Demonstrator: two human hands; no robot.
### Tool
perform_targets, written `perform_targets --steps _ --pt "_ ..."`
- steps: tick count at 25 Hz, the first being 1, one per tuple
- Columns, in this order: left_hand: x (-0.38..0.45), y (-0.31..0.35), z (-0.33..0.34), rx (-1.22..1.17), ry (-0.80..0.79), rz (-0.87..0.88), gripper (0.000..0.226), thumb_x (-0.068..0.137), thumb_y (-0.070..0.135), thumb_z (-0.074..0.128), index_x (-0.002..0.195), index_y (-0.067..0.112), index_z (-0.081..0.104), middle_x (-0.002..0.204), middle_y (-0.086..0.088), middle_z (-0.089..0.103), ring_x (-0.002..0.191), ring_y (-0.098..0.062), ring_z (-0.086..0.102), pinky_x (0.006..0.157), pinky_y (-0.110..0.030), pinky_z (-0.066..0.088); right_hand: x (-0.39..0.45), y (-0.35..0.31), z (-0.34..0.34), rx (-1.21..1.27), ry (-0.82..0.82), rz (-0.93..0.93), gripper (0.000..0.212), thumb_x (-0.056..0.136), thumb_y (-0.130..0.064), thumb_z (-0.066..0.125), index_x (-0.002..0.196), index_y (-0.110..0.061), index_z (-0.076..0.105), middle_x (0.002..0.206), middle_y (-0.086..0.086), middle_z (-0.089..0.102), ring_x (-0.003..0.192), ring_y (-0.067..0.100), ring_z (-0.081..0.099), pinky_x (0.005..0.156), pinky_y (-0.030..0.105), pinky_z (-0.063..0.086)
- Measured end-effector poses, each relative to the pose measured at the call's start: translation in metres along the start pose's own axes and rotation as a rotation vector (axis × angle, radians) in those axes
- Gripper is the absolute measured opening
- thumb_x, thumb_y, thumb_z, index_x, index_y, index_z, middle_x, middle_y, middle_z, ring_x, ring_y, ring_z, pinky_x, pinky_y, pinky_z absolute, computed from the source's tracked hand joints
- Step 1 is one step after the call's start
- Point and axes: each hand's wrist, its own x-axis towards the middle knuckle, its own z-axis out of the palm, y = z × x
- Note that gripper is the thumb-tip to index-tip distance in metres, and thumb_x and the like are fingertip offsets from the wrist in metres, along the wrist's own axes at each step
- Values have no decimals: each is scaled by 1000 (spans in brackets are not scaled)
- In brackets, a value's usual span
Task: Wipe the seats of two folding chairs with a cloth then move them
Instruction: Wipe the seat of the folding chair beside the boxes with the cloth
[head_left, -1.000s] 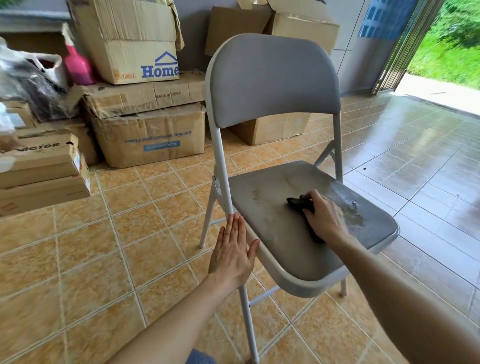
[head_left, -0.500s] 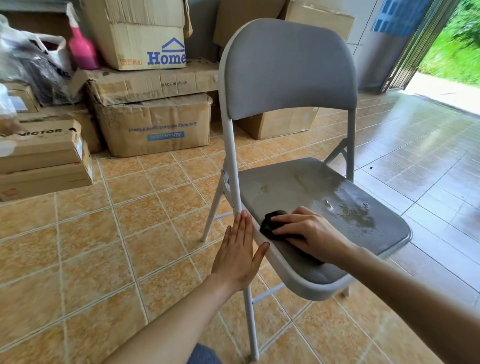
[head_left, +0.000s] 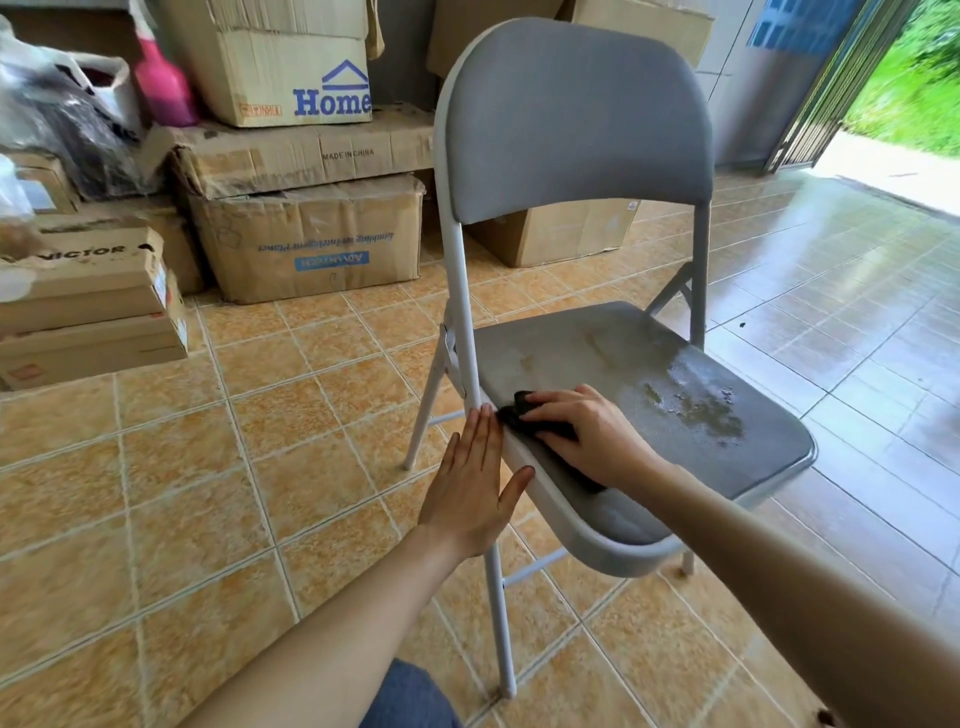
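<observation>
Left hand (head_left: 474, 493) flat, fingers together; right hand (head_left: 592, 436) palm-down, pressing.

A tiled floor (head_left: 171, 499) is being shown carrying a grey folding chair (head_left: 571, 218) at centre, while cardboard boxes (head_left: 311, 249) (stacked, some crumpled) are being seen resting on it toward ten and twelve o'clock.

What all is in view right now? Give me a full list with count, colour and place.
folding chair: one, grey, centre, seat dirty on its right part
cloth: one, dark, on the seat's left edge
cardboard boxes: several, brown, stacked behind, left
bottle: one, pink, on the boxes
plastic bags: unclear count, far left
floor: orange tiles
doorway: upper right, grass outside
left hand: flat beside the seat edge
right hand: pressing the cloth
</observation>
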Motion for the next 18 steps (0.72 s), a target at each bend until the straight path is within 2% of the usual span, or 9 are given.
perform_targets --steps 3,6,9,11,13,15,18 --pt "2 9 -6 -8 62 54 75 97 54 15 153 11 -11 161 -1 -19 146 -10 -22 123 -31 -5 -51 18 -13 -99 -15 21 46 90 -28 58 135 -36 52 148 -12 42 113 17 47 88 32 49" --pt "27 22 -14 51 101 59 73 98 49 14 153 7 -10 161 -7 -17 148 -16 -20 120 -29 -10 -54 58 -17 -160 23 121 45 90 -20 58 134 -30 55 146 -5 46 113 25 49 89 41 52" --pt "43 29 -11 178 88 -10 79 89 51 -5 152 4 -7 162 -13 -11 150 -21 -12 121 -33 -11 -14 104 -12 -206 98 368 41 92 -14 54 132 -23 59 142 -1 51 110 32 49 94 41 46" --pt "41 32 -7 179 109 -38 84 83 51 -9 152 3 -7 162 -13 -10 150 -21 -9 119 -31 -13 24 122 -2 -126 187 581 39 93 -13 49 130 -21 60 138 6 55 112 36 50 95 41 43" --pt "39 33 -4 162 132 -55 85 82 50 -9 152 3 -7 162 -13 -10 150 -20 -9 118 -30 -14 66 117 14 -4 238 676 39 94 -13 46 129 -21 61 132 10 59 114 38 51 98 40 42" --pt "42 31 -4 170 157 -66 85 83 50 -9 153 2 -4 162 -13 -6 151 -20 -6 119 -31 -12 104 91 28 105 203 574 39 94 -13 47 129 -23 60 131 8 61 116 34 54 99 38 43" --pt "45 31 -5 192 131 -55 87 81 50 -11 153 1 -3 162 -15 -3 151 -21 -3 121 -32 -9 119 43 34 190 19 231 40 93 -11 51 129 -26 61 132 2 62 119 25 56 102 37 45"
